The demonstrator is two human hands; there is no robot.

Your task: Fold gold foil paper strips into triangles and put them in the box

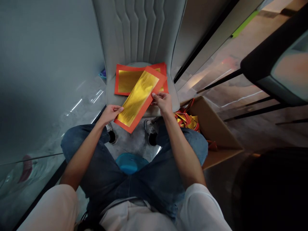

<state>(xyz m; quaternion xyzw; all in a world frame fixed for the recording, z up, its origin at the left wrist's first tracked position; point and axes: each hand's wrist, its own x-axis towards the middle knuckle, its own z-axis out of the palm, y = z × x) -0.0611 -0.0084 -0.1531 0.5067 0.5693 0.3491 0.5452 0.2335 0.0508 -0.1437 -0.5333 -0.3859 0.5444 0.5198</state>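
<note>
Both my hands hold a long sheet of gold foil paper with an orange-red border (139,98), tilted diagonally above a grey upholstered chair seat (144,110). My left hand (110,114) grips its lower left end between thumb and fingers. My right hand (163,102) pinches its right edge. Directly beneath, at least one similar red-bordered gold sheet (128,80) lies flat on the seat, partly hidden by the held sheet.
A cardboard box (211,128) to the right holds crumpled red and gold paper (186,120). A blue object (131,163) sits between my knees. Dark chair legs and a black chair (264,67) stand at right; a glass panel (48,128) runs along the left.
</note>
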